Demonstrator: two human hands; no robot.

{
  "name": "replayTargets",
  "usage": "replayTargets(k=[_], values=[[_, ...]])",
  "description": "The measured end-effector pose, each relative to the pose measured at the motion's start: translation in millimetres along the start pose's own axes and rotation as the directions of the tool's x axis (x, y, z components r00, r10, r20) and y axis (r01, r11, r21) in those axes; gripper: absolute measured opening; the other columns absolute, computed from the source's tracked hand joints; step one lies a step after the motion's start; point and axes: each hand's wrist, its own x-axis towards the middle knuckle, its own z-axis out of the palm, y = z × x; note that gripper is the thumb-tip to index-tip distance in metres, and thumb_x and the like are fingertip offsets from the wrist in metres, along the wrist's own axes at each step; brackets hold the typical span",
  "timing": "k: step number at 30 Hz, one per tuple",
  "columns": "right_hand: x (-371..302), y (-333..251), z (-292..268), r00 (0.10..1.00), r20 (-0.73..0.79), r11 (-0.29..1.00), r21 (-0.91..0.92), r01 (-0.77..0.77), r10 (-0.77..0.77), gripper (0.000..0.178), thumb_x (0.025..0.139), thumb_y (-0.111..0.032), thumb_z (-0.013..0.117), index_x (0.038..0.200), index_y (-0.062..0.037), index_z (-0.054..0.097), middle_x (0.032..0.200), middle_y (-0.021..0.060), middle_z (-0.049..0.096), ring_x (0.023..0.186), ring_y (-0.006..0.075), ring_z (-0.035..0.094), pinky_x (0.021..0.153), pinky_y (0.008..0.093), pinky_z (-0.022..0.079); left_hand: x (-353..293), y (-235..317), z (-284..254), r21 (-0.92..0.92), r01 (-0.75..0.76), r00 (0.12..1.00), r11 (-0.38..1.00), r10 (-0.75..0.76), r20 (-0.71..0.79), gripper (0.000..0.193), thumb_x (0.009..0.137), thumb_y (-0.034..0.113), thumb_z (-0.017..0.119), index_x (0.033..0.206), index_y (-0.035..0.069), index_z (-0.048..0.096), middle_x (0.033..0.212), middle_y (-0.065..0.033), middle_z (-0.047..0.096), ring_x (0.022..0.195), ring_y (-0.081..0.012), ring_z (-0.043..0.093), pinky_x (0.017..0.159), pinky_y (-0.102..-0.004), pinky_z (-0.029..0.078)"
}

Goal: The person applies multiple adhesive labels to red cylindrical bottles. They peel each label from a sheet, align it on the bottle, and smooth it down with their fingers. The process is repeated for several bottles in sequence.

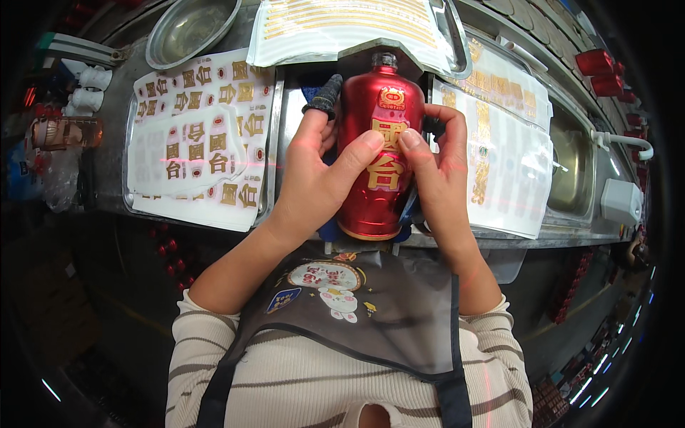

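Observation:
A glossy red bottle (367,209) lies in front of me with its dark neck pointing away. Gold characters on a pinkish decal (389,135) run down its face, below a small red and gold emblem. My left hand (319,160) grips the bottle's left side, its thumb pressed on the decal and a black ribbed finger cover (327,95) on the index finger. From the other side my right hand (441,157) holds the bottle, thumb also on the decal, fingers curled along the flank and partly hidden. Blue pieces of a support show under the bottle.
Decal sheets with gold characters (207,89) lie in a tray on the left. More sheets (499,164) lie on the right, and a white stack with gold stripes (342,28) at the back. A metal bowl (191,32) stands far left; a sink (576,167) is far right.

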Motion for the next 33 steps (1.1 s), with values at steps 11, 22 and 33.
replayTargets(k=[11,22,33], values=[[8.0,-0.8,5.6,1.000,-0.004,0.999,0.052,0.004,-0.003,0.044,0.095,-0.027,0.070,0.119,-0.0036,0.042,0.092,0.0103,0.066,0.069,0.0071,0.061,0.058,0.0219,0.048,12.8,2.2,5.5,-0.027,-0.011,0.999,1.000,0.010,-0.045,0.046,0.091,0.018,0.075,0.124,-0.005,0.054,0.114,-0.0134,0.066,0.102,-0.0153,0.065,0.088,-0.0286,0.053],[28.4,5.8,-26.7,0.989,-0.060,0.969,0.216,-0.120,0.136,0.028,0.097,-0.031,0.064,0.097,-0.0033,0.067,0.081,0.0026,0.062,0.059,0.0056,0.051,0.052,0.0231,0.039,22.9,13.2,12.7,-0.019,0.050,0.999,0.999,-0.050,-0.011,0.058,0.085,0.020,0.083,0.126,-0.006,0.051,0.119,-0.0143,0.066,0.107,-0.0142,0.064,0.092,-0.0292,0.053],[3.3,-20.9,-14.7,0.701,0.276,0.615,-0.340,0.711,-0.657,0.022,0.079,0.001,0.075,0.099,0.0009,0.064,0.090,0.0159,0.067,0.078,0.0274,0.068,0.070,0.0339,0.054,-23.5,-5.5,-12.1,0.144,0.036,0.991,0.989,-0.054,0.119,0.069,0.085,0.022,0.083,0.134,-0.004,0.043,0.131,-0.0186,0.058,0.125,-0.0233,0.056,0.110,-0.0387,0.040]])
